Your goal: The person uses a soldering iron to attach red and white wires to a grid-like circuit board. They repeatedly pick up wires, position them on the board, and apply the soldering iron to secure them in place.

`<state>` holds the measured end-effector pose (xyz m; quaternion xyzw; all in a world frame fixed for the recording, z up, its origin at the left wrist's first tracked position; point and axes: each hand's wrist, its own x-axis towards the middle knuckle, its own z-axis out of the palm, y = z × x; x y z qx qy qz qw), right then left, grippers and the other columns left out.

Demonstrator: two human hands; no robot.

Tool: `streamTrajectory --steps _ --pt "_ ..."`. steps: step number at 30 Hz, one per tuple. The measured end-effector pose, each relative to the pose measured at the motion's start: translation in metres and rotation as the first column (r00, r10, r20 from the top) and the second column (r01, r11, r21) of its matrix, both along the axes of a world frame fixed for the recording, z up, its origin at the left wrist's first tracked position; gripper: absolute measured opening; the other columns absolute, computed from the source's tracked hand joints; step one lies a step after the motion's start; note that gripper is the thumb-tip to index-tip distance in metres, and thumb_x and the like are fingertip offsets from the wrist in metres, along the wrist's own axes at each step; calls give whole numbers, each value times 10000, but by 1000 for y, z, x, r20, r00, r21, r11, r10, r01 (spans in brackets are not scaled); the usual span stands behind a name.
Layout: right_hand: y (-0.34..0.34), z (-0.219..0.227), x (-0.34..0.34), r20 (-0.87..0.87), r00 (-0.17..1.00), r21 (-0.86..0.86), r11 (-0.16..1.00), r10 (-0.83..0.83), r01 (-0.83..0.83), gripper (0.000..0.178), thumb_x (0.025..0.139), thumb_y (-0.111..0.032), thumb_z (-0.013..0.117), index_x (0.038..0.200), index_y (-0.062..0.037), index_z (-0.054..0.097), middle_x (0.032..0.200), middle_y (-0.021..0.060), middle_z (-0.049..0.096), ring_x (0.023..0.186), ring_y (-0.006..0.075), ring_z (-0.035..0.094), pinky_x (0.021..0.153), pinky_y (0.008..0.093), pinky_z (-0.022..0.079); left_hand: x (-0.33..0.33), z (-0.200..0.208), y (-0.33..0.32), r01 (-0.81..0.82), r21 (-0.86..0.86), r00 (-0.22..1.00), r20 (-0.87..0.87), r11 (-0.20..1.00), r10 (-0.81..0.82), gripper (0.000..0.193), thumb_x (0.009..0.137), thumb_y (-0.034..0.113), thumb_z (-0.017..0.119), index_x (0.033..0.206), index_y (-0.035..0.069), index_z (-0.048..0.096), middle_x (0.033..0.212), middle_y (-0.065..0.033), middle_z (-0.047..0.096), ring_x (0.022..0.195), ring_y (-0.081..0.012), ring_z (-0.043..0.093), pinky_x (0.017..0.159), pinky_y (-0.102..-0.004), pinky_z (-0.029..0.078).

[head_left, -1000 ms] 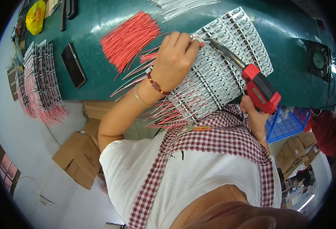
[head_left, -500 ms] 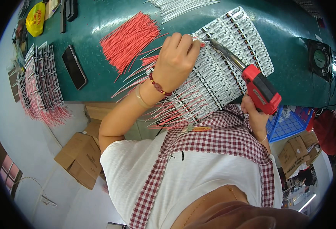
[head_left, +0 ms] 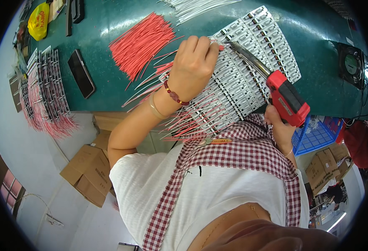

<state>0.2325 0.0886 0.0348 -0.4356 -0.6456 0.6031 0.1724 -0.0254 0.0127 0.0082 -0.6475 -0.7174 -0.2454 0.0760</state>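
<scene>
Very little has moved since the earlier frame: the body of the soldering gun has shifted slightly to the right, while its tip and both hands are almost where they were. The right hand is closed around the soldering gun from below, with some of its fingers hidden behind the tool. The metal barrel points up and to the left, and its tip reaches the upper left part of the circuit boards, just beside the fingertips of the left hand. That hand lies over the boards' left edge with its fingers bent; its fingertips are mostly hidden, so whether they are closed on a wire cannot be told. A small bit of red shows next to them. The boards lie slanted on the green table, reaching over its near edge by the checked apron, and thin red and white wires stick out from their lower left side. Just beyond the left wrist, which wears a beaded bracelet, is a pile of red wires, with white wires behind it. Farther left are a dark phone and another group of wired boards; a small black fan stands at the right.
</scene>
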Motion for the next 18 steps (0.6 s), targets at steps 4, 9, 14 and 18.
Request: streamTrajectory --steps 4,9,14,18 --pt "1 8 -2 -45 994 -97 991 -100 96 224 803 -32 704 1008 -8 615 753 16 607 596 74 542 521 227 440 0 0 0 3 -21 1000 8 1000 -3 236 686 -18 588 917 -4 633 772 -75 467 707 -227 476 637 -335 409" --pt "1 10 -4 -64 995 -77 994 -81 76 261 837 -15 615 1082 56 554 662 47 558 521 91 491 485 225 385 -1 -1 0 1 -38 999 -33 999 -2 215 711 -2 591 924 -9 623 787 -75 477 722 -230 483 644 -338 394" --pt "1 9 -2 -87 995 -67 997 -52 46 290 853 -6 567 1124 86 523 615 58 528 494 99 465 478 227 364 -2 2 -3 16 17 998 -53 1000 -15 224 718 20 594 938 2 630 796 -68 482 730 -220 484 647 -334 387" --pt "-2 2 6 -29 999 -83 996 -35 33 280 857 -5 568 1122 75 521 627 57 530 496 98 470 471 223 367 5 1 -6 60 -19 998 31 998 -59 252 706 15 598 956 17 639 785 -62 474 725 -210 482 651 -327 389"
